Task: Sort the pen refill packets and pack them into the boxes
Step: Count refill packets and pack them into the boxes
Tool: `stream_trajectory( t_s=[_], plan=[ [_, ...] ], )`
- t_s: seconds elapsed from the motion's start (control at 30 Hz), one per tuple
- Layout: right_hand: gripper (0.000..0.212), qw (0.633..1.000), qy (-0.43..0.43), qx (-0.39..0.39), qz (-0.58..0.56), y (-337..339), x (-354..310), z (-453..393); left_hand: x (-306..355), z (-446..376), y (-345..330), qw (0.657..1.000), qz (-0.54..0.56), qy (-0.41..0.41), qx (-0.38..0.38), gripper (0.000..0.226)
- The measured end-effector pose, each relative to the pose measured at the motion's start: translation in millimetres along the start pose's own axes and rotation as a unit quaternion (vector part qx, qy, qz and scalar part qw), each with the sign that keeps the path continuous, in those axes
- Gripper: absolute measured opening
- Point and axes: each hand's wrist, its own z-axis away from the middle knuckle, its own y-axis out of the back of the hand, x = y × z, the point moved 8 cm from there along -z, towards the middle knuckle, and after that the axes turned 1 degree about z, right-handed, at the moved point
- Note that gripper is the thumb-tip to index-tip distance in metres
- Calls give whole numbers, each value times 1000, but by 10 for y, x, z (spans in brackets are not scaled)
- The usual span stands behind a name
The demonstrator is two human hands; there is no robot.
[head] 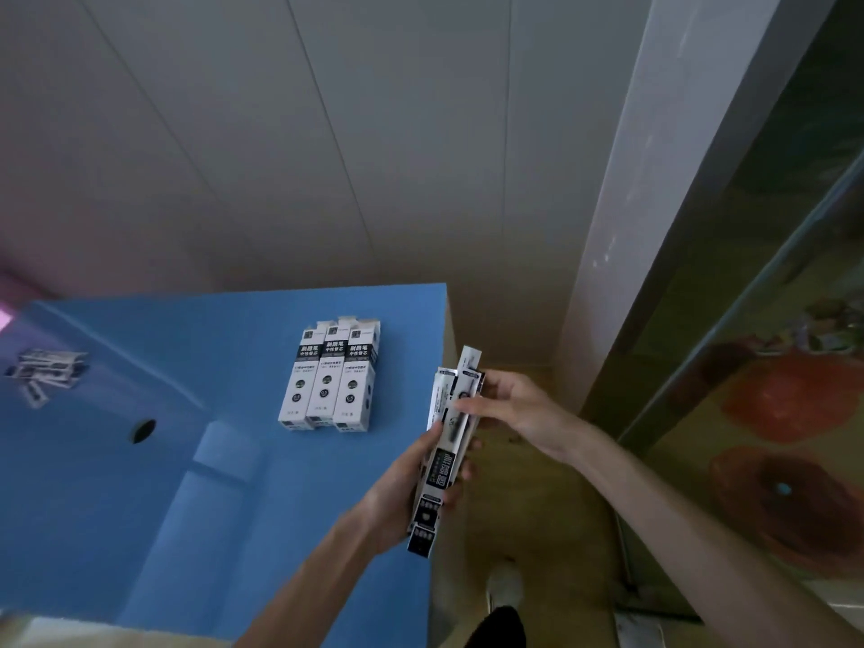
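Observation:
I hold a bundle of white-and-black pen refill packets [446, 441] off the right edge of the blue table [224, 484]. My left hand [406, 488] grips the bundle's lower half from the left. My right hand [505, 404] holds its upper end, thumb across the front. Three white-and-black boxes [329, 378] lie side by side on the table, near its far right corner. A small heap of loose packets [44, 374] lies at the table's far left, blurred.
A round dark hole [143, 431] is in the tabletop left of the boxes. Grey panelled wall stands behind the table. To the right are a pale pillar [622, 254] and a glass partition. Yellowish floor and my white shoe [505, 584] are below.

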Motion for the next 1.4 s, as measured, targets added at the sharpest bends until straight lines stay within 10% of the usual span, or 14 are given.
stream_trajectory(
  t_s=[1.0, 1.4],
  plan=[
    [15, 965, -28, -207, 156, -487, -819, -2023, 1104, -203, 898, 991, 20, -89, 95, 57],
    [65, 979, -73, -175, 80, -740, -733, -2558, 1082, -63, 1175, 983, 31, -147, 105, 53]
  ],
)
